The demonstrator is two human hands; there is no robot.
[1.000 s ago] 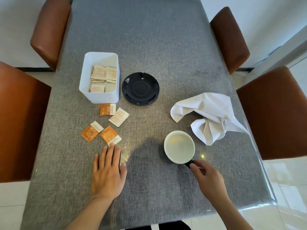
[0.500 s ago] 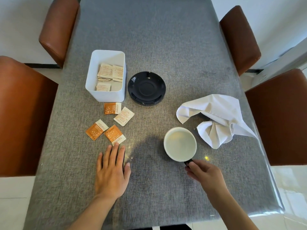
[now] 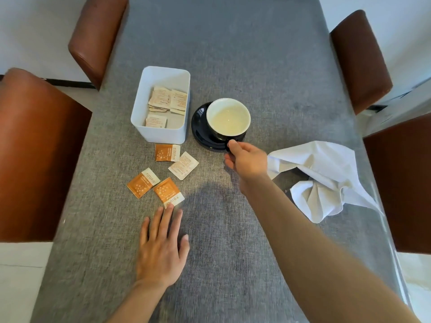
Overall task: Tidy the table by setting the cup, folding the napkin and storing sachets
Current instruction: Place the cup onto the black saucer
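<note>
The right hand (image 3: 246, 159) pinches the handle of the cup (image 3: 228, 117), which sits on the black saucer (image 3: 200, 134) mid-table, just beside the white box (image 3: 161, 134). The left hand (image 3: 161, 250) lies flat with fingers spread near the table's (image 3: 233, 54) near edge, fingertips touching one of four loose sachets (image 3: 169, 192). The crumpled napkin (image 3: 324, 173) lies at the right edge

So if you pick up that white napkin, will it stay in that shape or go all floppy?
Probably floppy. The napkin lies crumpled in soft folds on the table, so it looks like thin cloth that would droop from wherever it is pinched. It likely weighs little, and pushing it would probably just bunch it up rather than slide it whole.
</note>
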